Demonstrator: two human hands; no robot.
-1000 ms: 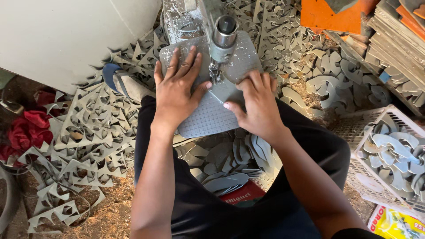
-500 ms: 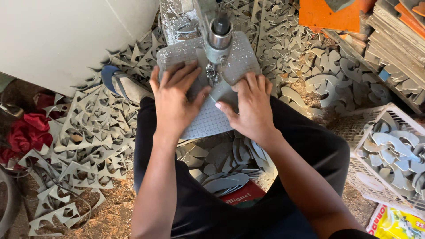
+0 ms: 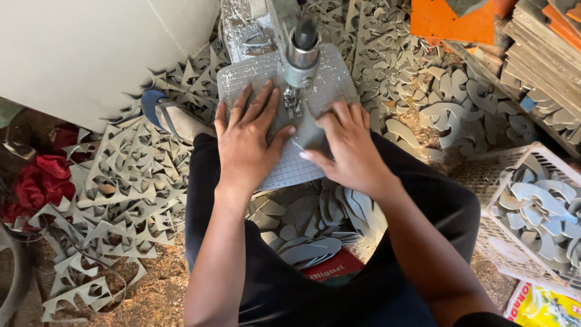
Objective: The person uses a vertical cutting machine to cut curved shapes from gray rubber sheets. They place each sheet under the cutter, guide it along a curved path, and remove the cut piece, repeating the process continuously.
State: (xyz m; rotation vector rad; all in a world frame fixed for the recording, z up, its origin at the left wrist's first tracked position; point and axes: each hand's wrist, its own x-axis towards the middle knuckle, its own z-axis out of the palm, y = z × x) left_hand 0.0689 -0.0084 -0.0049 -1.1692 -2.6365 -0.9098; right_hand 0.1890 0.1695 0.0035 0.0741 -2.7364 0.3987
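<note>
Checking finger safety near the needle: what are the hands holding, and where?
Both hands, left hand and right hand, press flat on the grey sheet, either side of the needle.

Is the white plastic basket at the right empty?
No, the white basket holds a heap of grey cut-out pieces.

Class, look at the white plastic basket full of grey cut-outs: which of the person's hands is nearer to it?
Right. The right hand lies flat on the gridded grey sheet, on the side toward the white plastic basket. The left hand presses the same sheet farther away, beyond the machine's needle.
</note>
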